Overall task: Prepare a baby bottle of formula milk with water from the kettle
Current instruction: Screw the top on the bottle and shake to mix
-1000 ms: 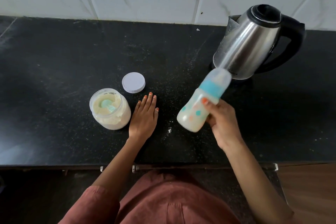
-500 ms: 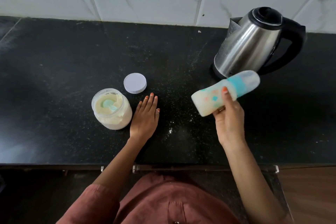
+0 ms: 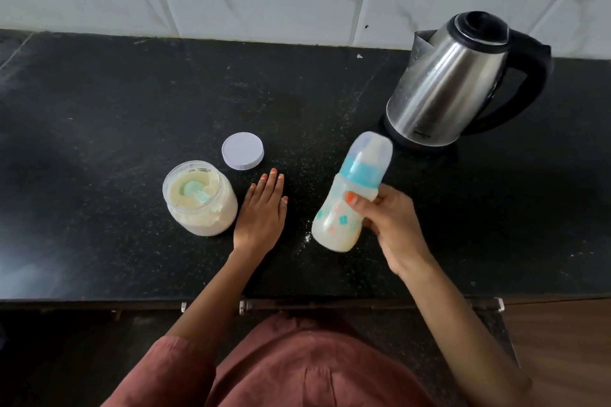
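Shaking the milk, near the end of the job.
The right hand (image 3: 393, 228) curls its fingers round the shut bottle (image 3: 350, 198), tilted above the bench (image 3: 99, 142) near its front edge. The left hand (image 3: 263, 211) lies flat, fingers straight, just beside the jar (image 3: 200, 198). Next, I think: stand the bottle up gently.

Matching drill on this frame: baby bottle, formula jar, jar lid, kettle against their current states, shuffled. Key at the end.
Things:
1. baby bottle
2. formula jar
3. jar lid
4. kettle

States:
A. open, teal scoop lying in the powder
B. standing on its base at the back right
C. held tilted in the right hand
D. lying flat on the countertop, off the jar

Pairs: 1-C, 2-A, 3-D, 4-B
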The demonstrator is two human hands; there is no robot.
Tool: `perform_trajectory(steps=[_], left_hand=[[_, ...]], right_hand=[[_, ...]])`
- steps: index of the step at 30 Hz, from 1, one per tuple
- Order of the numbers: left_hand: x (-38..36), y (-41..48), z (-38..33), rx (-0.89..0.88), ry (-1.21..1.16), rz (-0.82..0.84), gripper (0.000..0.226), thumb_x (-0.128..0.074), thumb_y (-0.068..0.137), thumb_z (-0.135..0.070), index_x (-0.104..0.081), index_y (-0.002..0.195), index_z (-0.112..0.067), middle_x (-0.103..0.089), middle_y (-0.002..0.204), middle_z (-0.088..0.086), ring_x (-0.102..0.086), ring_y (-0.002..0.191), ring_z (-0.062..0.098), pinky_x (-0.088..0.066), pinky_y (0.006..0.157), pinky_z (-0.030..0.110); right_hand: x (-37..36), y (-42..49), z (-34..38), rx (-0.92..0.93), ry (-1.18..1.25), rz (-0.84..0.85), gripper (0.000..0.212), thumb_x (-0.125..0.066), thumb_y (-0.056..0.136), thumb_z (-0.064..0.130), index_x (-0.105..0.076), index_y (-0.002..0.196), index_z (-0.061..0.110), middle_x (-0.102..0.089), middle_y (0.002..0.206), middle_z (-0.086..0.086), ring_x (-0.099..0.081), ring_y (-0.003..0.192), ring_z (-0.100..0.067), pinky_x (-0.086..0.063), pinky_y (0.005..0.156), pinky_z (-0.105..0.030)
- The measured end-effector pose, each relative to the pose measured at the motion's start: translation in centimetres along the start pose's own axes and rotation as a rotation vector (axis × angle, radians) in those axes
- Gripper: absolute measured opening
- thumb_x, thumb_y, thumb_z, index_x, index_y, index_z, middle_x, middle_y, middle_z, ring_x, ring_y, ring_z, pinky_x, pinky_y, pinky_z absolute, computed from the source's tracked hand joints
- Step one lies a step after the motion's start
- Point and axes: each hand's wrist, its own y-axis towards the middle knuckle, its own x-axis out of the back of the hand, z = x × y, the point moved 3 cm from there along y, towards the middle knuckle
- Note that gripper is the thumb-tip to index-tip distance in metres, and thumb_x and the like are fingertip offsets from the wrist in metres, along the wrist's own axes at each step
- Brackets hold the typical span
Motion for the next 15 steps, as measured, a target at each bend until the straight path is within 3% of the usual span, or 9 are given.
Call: perform_trajectory(steps=[3,5,10,15], left_hand=[[0.0,0.0,-0.1,-0.003,0.012,-0.024,0.05,-0.019,0.101,-0.027,-0.005,0.147,-0.015,0.0,0.157,0.0,0.003,0.144,0.013,0.005,0.115,0.027],[-0.1,0.1,-0.1,-0.004,0.016,-0.031,0.05,-0.019,0.101,-0.027,-0.006,0.147,-0.014,-0.001,0.157,0.0,0.002,0.144,0.013,0.005,0.114,0.027],[-0.1,0.1,0.1,0.001,-0.004,-0.007,0.05,-0.019,0.101,-0.028,-0.005,0.148,-0.016,0.002,0.157,-0.002,0.004,0.144,0.012,0.006,0.114,0.027],[-0.2,0.1,0.0,-0.004,0.006,-0.029,0.05,-0.019,0.101,-0.027,-0.005,0.147,-0.015,0.0,0.157,-0.001,0.002,0.144,0.013,0.005,0.115,0.027]], right_hand=[[1.0,1.4,1.4,0.056,0.356,-0.209,0.022,-0.064,0.072,0.024,-0.063,0.094,0.019,-0.07,0.092,0.004,-0.067,0.088,-0.009,-0.056,0.076,-0.029],[1.1,1.6,1.5,0.076,0.456,-0.264,0.015,-0.06,0.08,0.021,-0.062,0.095,0.019,-0.069,0.092,0.003,-0.068,0.084,-0.006,-0.056,0.07,-0.025],[0.0,0.2,0.2,0.018,0.033,-0.033,0.033,-0.075,0.062,0.027,-0.066,0.093,0.018,-0.072,0.086,0.006,-0.066,0.09,-0.011,-0.053,0.083,-0.034],[1.7,1.6,1.1,0.073,0.542,-0.349,0.026,-0.061,0.082,0.025,-0.06,0.107,0.016,-0.067,0.1,0.001,-0.065,0.093,-0.01,-0.056,0.07,-0.025]])
